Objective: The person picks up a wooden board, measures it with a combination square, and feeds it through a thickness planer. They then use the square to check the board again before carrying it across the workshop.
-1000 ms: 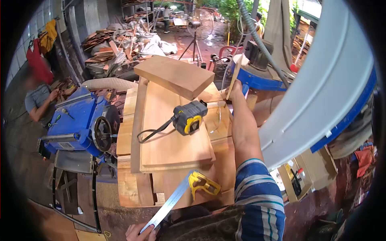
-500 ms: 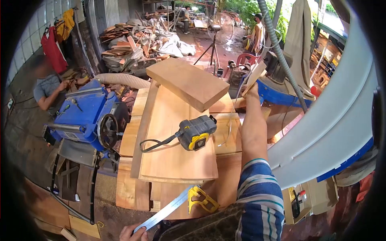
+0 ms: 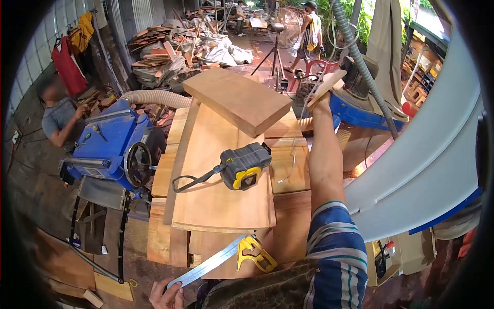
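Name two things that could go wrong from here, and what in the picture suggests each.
The left hand grips the square only near one end, so it might swing and knock the stacked boards. The thick block lies askew on those boards and could slip if bumped.

before you a stack of wooden boards (image 3: 292, 216), a wide pale board (image 3: 221, 212) on top, bearing a tape measure (image 3: 245, 165) and, farther from you, a thick wooden block (image 3: 237, 100)
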Tool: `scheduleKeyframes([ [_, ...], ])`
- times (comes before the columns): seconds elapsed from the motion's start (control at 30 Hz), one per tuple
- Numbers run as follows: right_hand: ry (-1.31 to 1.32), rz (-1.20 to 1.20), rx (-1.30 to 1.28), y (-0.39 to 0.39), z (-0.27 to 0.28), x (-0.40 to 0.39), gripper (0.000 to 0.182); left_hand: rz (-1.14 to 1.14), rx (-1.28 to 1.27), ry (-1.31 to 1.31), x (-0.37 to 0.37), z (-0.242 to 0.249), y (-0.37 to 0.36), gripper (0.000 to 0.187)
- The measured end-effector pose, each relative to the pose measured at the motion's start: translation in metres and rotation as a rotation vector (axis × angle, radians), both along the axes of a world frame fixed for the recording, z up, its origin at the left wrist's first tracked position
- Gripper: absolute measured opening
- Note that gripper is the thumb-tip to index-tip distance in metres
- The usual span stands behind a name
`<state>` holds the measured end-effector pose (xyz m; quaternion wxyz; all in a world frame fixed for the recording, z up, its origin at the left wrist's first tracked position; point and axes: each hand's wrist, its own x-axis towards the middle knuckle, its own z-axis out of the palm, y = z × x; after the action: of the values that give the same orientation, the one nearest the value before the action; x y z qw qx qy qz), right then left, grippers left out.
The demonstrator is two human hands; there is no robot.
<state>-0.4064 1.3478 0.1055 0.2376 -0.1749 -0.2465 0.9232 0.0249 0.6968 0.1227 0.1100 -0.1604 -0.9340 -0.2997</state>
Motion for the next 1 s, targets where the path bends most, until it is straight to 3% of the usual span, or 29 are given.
scheduleKeyframes([
  [0.1, 0.099, 0.111, -0.061, 0.011, 0.001, -0.006, 0.030, 0.014, -0.034, 0.010, 0.001, 0.001, 0.002, 0.015],
  [0.2, -0.041, -0.142, 0.226, 0.024, -0.014, -0.033, 0.028, 0.008, 0.021, 0.035, 0.002, -0.011, -0.003, 0.016],
  [0.3, -0.087, -0.306, 0.228, 0.015, -0.005, -0.039, 0.028, 0.002, 0.013, 0.060, 0.001, -0.009, -0.002, 0.018],
  [0.37, -0.049, -0.210, 0.202, 0.034, -0.007, -0.039, 0.026, 0.001, 0.001, 0.077, 0.003, -0.014, -0.004, 0.019],
  [0.43, 0.082, 0.030, 0.108, 0.043, -0.005, -0.033, 0.028, -0.002, 0.003, 0.080, 0.003, -0.017, -0.001, 0.019],
  [0.47, 0.056, -0.041, 0.359, 0.037, -0.021, -0.029, 0.031, 0.009, 0.008, 0.068, 0.004, -0.015, -0.001, 0.019],
  [0.5, 0.046, -0.148, 0.288, 0.032, -0.023, -0.036, 0.033, 0.017, 0.014, 0.065, 0.002, -0.014, 0.000, 0.018],
  [0.57, 0.100, 0.015, 0.024, 0.037, -0.016, -0.031, 0.033, 0.013, 0.010, 0.067, 0.001, -0.011, 0.002, 0.019],
  [0.63, 0.047, 0.051, 0.005, 0.037, -0.012, -0.029, 0.033, 0.026, 0.002, 0.066, 0.002, -0.010, 0.002, 0.019],
  [0.83, -0.071, -0.099, 0.141, 0.035, -0.007, -0.044, 0.035, 0.017, 0.022, 0.068, 0.005, -0.013, 0.004, 0.019],
  [0.9, -0.053, -0.263, 0.224, 0.055, -0.020, -0.064, 0.035, 0.018, 0.030, 0.074, 0.004, -0.014, 0.002, 0.019],
  [0.93, 0.033, -0.032, 0.270, 0.066, -0.031, -0.059, 0.035, 0.020, 0.029, 0.080, 0.001, -0.015, 0.003, 0.019],
  [1.0, 0.043, -0.110, 0.247, 0.069, -0.039, -0.089, 0.035, 0.023, 0.020, 0.072, 0.005, -0.014, 0.003, 0.018],
])
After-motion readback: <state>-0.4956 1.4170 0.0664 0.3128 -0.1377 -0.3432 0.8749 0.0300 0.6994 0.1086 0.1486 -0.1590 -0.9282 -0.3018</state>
